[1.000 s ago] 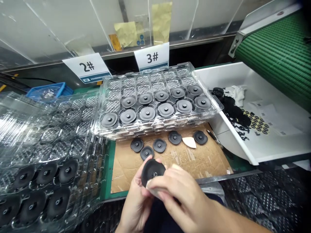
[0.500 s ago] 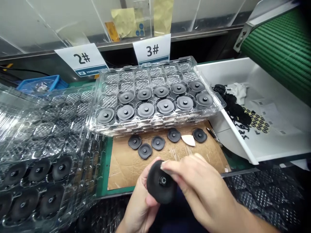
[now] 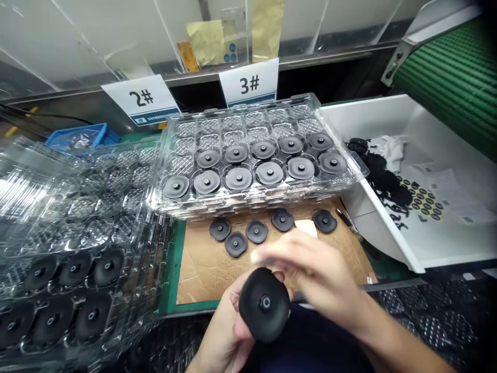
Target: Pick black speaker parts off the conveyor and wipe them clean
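Observation:
My left hand (image 3: pixel 229 324) grips a round black rubber-like disc (image 3: pixel 264 305) by its left edge, its small central stud facing up. My right hand (image 3: pixel 310 272) is just above and right of the disc, its fingers blurred and partly hiding one another; whether they touch the disc's far edge is unclear. Beyond the hands, several similar dark discs (image 3: pixel 257 231) lie on a brown cardboard sheet (image 3: pixel 202 274). Behind the cardboard stands a stack of clear plastic trays (image 3: pixel 252 194), its top tray holding dark discs in the two nearer rows.
More clear trays (image 3: pixel 83 207) with discs are at left. A white bin (image 3: pixel 392 223) with black parts and oval stickers stands at right, below a green ribbed belt (image 3: pixel 454 77). A pen-like tool (image 3: pixel 347 220) lies near the bin. A blue box (image 3: pixel 104 134) sits back left.
The fingers of my right hand have lifted from the disc's top edge. My left hand and the disc have shifted slightly down and right, and the whole view has moved a little.

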A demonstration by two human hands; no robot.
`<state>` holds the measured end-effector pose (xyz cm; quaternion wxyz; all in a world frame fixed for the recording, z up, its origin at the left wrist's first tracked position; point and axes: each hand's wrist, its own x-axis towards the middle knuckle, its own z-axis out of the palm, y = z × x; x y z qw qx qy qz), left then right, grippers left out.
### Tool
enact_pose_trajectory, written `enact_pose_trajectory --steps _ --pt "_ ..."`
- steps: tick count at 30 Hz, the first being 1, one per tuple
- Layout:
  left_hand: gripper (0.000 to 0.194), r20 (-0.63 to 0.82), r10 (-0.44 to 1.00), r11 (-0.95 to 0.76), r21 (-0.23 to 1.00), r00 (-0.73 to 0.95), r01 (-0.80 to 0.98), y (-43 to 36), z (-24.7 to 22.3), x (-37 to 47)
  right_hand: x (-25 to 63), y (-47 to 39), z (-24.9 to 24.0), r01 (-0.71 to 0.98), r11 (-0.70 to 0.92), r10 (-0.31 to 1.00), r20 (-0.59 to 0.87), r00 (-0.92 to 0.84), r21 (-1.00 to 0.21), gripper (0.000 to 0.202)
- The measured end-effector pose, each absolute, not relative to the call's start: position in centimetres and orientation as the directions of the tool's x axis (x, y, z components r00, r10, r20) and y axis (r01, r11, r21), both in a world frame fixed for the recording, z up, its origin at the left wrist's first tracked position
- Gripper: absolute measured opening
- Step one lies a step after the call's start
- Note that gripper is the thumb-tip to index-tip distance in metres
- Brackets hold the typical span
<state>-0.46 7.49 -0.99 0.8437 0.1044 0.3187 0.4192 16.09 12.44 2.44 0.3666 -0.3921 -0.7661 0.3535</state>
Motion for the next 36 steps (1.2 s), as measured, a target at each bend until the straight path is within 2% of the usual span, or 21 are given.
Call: enact_pose_trajectory --steps 2,4,6,9,11,13,15,17,19,20,22,24,29,32,34,36 --pt "0.065 -0.436 0.775 0.620 0.384 0.457 -0.684 7.5 -1.0 -0.4 17.4 12.5 0.2 0.438 0.189 0.974 0.112 -0.195 -0.879 0.023" --pt "0.060 -0.417 0.777 0.612 0.328 0.471 -0.719 7.6 -1.0 -0.4 18.1 11.7 -2.7 0.496 0.020 0.990 -0.052 -0.132 -0.868 0.023" --pt "0.057 -0.416 0.772 0.615 0.300 0.481 -0.729 7.6 -1.1 -0.5 18.3 10.2 -5.9 0.524 -0.036 0.973 -0.149 -0.176 -0.851 0.025" --pt "0.056 -0.452 0.749 0.635 0.280 0.485 -0.720 7.7 -1.4 -0.6 17.9 8.3 -9.0 0.527 -0.047 0.956 -0.191 -0.223 -0.849 0.023" --pt "0.057 -0.457 0.745 0.640 0.285 0.486 -0.713 7.7 -1.4 -0.6 17.8 8.1 -8.6 0.517 -0.063 0.961 -0.191 -0.198 -0.854 0.023" --pt "0.058 -0.445 0.755 0.633 0.304 0.481 -0.712 7.8 -1.2 -0.3 17.8 8.7 -6.3 0.503 -0.078 0.977 -0.166 -0.132 -0.861 0.026" --pt "0.057 -0.445 0.774 0.610 0.334 0.450 -0.719 7.8 -1.0 0.0 17.4 9.5 -2.7 0.479 -0.033 0.996 -0.070 -0.060 -0.877 0.028" --pt "0.058 -0.456 0.799 0.572 0.377 0.391 -0.728 7.7 -0.9 0.2 16.4 9.9 0.7 0.452 0.158 0.987 0.142 -0.071 -0.878 0.028" --pt "0.056 -0.489 0.808 0.545 0.413 0.327 -0.729 7.6 -0.9 0.2 15.0 9.8 3.1 0.406 0.404 0.913 0.334 -0.234 -0.819 0.029" --pt "0.057 -0.506 0.809 0.536 0.425 0.300 -0.730 7.6 -0.9 0.1 14.4 9.8 3.7 0.382 0.473 0.873 0.364 -0.323 -0.794 0.027" --pt "0.064 -0.533 0.807 0.523 0.443 0.255 -0.728 7.5 -1.0 -0.1 13.4 9.9 4.2 0.369 0.478 0.840 0.292 -0.457 -0.797 0.022" --pt "0.073 -0.540 0.811 0.512 0.471 0.225 -0.718 7.4 -1.0 -0.1 12.9 10.3 4.0 0.393 0.424 0.840 0.191 -0.508 -0.816 0.021" --pt "0.067 -0.537 0.819 0.515 0.529 0.203 -0.675 7.5 -0.5 0.1 13.0 10.7 3.9 0.378 0.495 0.850 0.345 -0.398 -0.783 0.024" --pt "0.069 -0.541 0.810 0.532 0.518 0.225 -0.670 7.6 -0.2 -0.3 14.4 10.0 4.3 0.348 0.447 0.814 0.214 -0.540 -0.824 0.022" --pt "0.069 -0.548 0.796 0.560 0.505 0.257 -0.657 7.6 -0.1 -0.5 15.4 9.6 4.4 0.441 0.375 0.849 0.112 -0.516 -0.815 0.021" --pt "0.068 -0.557 0.785 0.574 0.491 0.270 -0.656 7.5 -0.1 -0.4 15.9 9.7 4.5 0.548 0.373 0.895 0.134 -0.426 -0.748 0.022"
